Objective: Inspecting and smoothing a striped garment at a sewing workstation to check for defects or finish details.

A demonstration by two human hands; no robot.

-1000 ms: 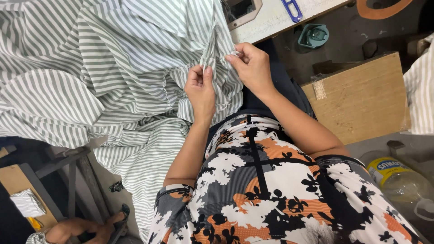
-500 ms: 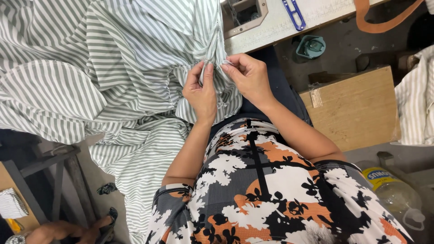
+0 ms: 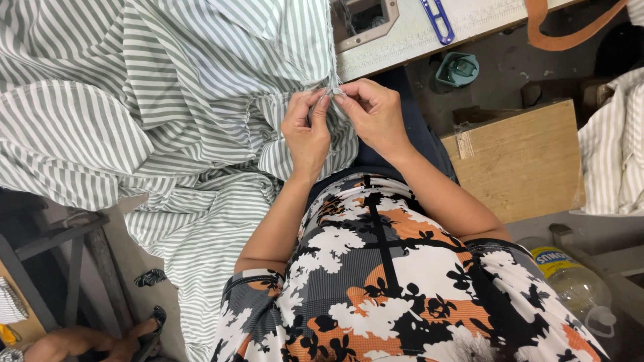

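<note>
Since the earlier frame both hands have drawn closer together and shifted up toward the tabletop's [image 3: 402, 40] edge, and the view has slid a little, bringing the fabric's gathered seam right between them. The left hand [image 3: 307, 131] and the right hand [image 3: 376, 114] meet at a bunched point of the striped fabric [image 3: 168, 100], each with fingers pressed together, pinching the cloth's edge; the fingertips of the two hands almost touch. The pinched seam runs upward from the fingers toward the tabletop, its long axis roughly vertical in the view, while the rest of the green-and-white cloth spreads wide to the left and drapes down over the person's lap toward the floor. On the tabletop a pair of blue-handled snips [image 3: 437, 19] lies well apart from the hands. Below the tabletop sit a small teal container [image 3: 457, 69], its contents too small to make out, and a cardboard box [image 3: 523, 161] with its top closed. A clear plastic bottle [image 3: 573, 281] lies at the lower right.
</note>
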